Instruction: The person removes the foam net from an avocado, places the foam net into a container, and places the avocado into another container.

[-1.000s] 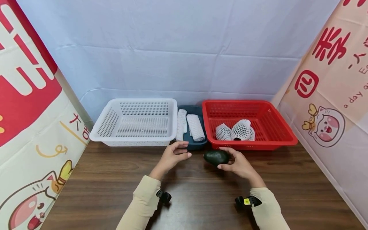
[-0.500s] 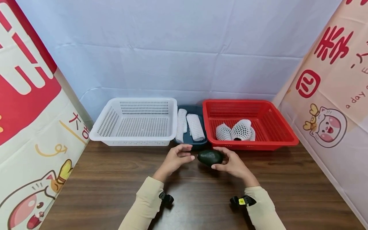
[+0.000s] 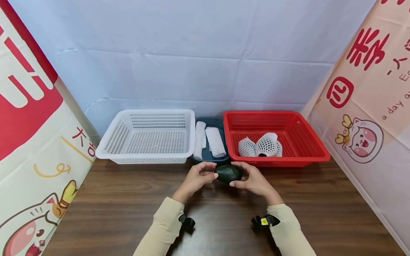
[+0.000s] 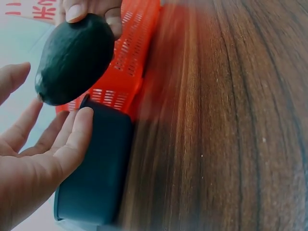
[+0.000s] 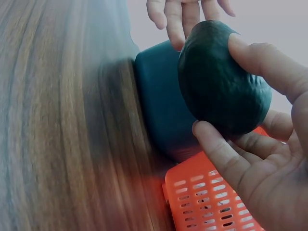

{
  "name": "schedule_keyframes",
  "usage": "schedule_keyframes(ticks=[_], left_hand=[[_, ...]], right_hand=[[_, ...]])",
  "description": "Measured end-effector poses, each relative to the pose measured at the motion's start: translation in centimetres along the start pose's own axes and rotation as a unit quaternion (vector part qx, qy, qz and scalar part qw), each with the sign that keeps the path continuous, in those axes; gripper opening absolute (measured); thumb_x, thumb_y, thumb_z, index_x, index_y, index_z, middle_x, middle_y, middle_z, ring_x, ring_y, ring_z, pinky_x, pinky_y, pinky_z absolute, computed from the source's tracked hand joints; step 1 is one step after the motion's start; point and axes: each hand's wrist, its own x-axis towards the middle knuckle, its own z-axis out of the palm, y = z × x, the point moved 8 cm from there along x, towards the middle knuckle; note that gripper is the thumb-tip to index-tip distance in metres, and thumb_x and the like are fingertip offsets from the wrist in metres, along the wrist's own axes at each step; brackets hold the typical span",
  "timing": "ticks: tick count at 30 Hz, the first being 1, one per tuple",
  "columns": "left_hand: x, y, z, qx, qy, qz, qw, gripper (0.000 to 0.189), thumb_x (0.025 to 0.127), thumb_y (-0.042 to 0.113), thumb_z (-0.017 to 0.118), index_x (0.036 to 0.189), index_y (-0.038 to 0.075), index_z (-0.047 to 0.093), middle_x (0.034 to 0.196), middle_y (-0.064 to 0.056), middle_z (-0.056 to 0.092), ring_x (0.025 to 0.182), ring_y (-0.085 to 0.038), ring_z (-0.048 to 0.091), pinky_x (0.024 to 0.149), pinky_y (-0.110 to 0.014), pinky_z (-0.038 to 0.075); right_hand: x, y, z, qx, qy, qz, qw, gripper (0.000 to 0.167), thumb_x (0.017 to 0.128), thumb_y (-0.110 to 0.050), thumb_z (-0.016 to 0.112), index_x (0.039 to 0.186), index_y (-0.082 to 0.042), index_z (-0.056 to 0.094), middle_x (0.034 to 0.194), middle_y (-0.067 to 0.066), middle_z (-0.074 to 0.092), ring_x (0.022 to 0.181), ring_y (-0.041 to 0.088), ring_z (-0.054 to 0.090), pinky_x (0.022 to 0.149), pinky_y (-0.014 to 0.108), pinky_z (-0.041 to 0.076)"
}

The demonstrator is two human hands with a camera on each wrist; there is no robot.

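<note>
A dark green avocado (image 3: 228, 173) is held over the table, in front of the blue bin. My right hand (image 3: 254, 179) grips its blunt end between thumb and fingers, as the right wrist view shows. My left hand (image 3: 199, 178) is at the narrow end, fingers spread and thumb apart. In the left wrist view a left fingertip is right at the avocado's (image 4: 74, 60) stem tip. White foam net sleeves (image 3: 215, 142) lie in the dark blue bin (image 3: 221, 124) just behind the hands.
Behind to the left stands a white perforated basket (image 3: 145, 156). On the right is a red perforated basket (image 3: 301, 142) with several net-wrapped pieces (image 3: 267, 145) near its front wall. Hanging cloth (image 3: 160, 71) encloses the wooden table (image 3: 224, 224) at the back and sides.
My right hand has moved left with the avocado, up to my left hand. The left hand has shifted slightly right, and its fingers are now at the avocado's narrow end.
</note>
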Motion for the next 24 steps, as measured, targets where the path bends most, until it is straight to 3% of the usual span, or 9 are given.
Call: schedule_keyframes(ticks=[3, 8, 15, 24], left_hand=[[0.2, -0.6, 0.0, 0.002, 0.008, -0.003, 1.0, 0.042, 0.085, 0.01, 0.067, 0.122, -0.004, 0.055, 0.113, -0.015, 0.059, 0.092, -0.021, 0.061, 0.075, -0.049, 0.05], [0.4, -0.4, 0.3, -0.002, 0.007, 0.003, 1.0, 0.047, 0.084, 0.014, 0.07, 0.124, -0.003, 0.054, 0.114, -0.012, 0.057, 0.093, -0.02, 0.06, 0.075, -0.049, 0.05], [0.3, -0.3, 0.6, 0.008, 0.005, 0.009, 0.9999, 0.044, 0.079, 0.01, 0.073, 0.12, 0.0, 0.058, 0.115, -0.008, 0.058, 0.093, -0.02, 0.059, 0.073, -0.034, 0.052], [-0.3, 0.3, 0.3, 0.016, 0.013, 0.014, 0.9997, 0.038, 0.078, 0.003, 0.073, 0.113, -0.002, 0.06, 0.109, -0.012, 0.059, 0.083, -0.019, 0.057, 0.068, -0.026, 0.05]], right_hand=[[0.1, -0.3, 0.2, 0.002, -0.001, -0.004, 1.0, 0.07, 0.071, -0.022, 0.082, 0.132, -0.008, 0.05, 0.122, 0.009, 0.053, 0.097, 0.029, 0.052, 0.075, 0.033, 0.051], [0.3, -0.6, 0.7, 0.009, -0.009, -0.011, 0.9999, 0.071, 0.072, -0.023, 0.081, 0.133, -0.006, 0.049, 0.122, 0.009, 0.053, 0.095, 0.028, 0.054, 0.076, 0.034, 0.051], [0.2, -0.7, 1.0, 0.013, -0.016, -0.008, 0.9998, 0.073, 0.071, -0.026, 0.082, 0.133, -0.006, 0.049, 0.125, 0.009, 0.052, 0.097, 0.027, 0.054, 0.08, 0.037, 0.05], [0.6, -1.2, 1.8, 0.024, -0.033, -0.018, 0.999, 0.068, 0.072, -0.02, 0.081, 0.131, -0.008, 0.05, 0.125, 0.009, 0.052, 0.097, 0.026, 0.054, 0.08, 0.035, 0.05]])
